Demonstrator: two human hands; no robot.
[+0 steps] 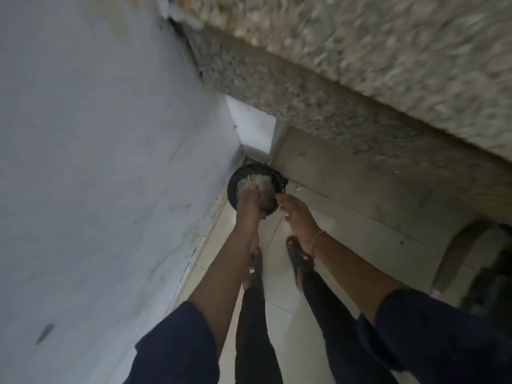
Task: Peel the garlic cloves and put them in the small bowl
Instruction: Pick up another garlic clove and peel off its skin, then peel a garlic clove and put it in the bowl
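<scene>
A small round bin lined with a black bag (232, 187) stands on the floor in the corner. A heap of white garlic skins (259, 180) lies inside it. My left hand (249, 205) hangs over the bin's near side, fingers curled down around a clump of pale skins. My right hand (297, 214) reaches to the bin's right rim, its fingers stretched out and touching the bunched edge of the black bag. A small white scrap shows under its palm. No garlic cloves and no small bowl are in view.
A white wall (97, 162) rises close on the left. A speckled stone counter edge (318, 106) overhangs the upper right. My two feet in dark sandals (300, 259) stand on the pale tiled floor (277, 314) just behind the bin.
</scene>
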